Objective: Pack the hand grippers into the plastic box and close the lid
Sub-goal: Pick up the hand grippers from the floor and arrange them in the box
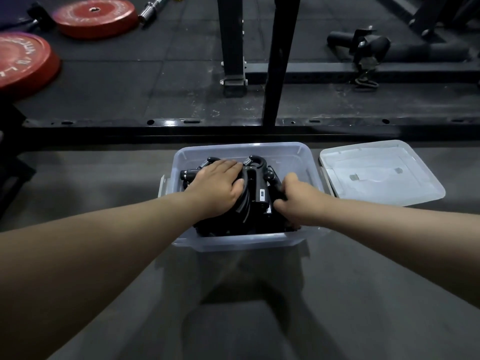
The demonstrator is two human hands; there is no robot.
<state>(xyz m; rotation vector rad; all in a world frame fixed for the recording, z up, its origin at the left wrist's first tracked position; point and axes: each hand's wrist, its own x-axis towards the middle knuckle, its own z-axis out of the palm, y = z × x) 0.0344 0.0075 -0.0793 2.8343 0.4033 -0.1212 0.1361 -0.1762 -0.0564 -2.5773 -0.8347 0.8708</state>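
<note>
The left hand (215,187) lies on top of the pile of hand grippers (255,183). Its fingers are spread forward over them and only slightly bent, and its thumb is hooked against a ribbed, curved black handle. The right hand (296,197) is at the pile's right side with its fingers curled tightly round another black handle, knuckles up. Both forearms are bare and reach in from the near edge of the view.

The hand grippers are all black and heaped together, so they cannot be counted. Their handles are curved and ridged, a rounded knob shows near the right hand, and two bright metal coil springs stand out at the far side of the pile. One gripper facing up carries a small pale rectangular window on its body. The heap fills most of the plastic box (241,241) and rises about level with its rim.

The plastic box is clear and rectangular with rounded corners and a flared rim, and it sits open on the grey floor (363,281). Its lid (384,172), of the same cloudy clear plastic, lies flat on the floor just beside the box's right wall.

Beyond the box a black steel rail (168,126) runs across the view, with a black upright (231,42) behind it on dark rubber matting. Two red weight plates (96,16) lie at far left near a barbell (153,9).
</note>
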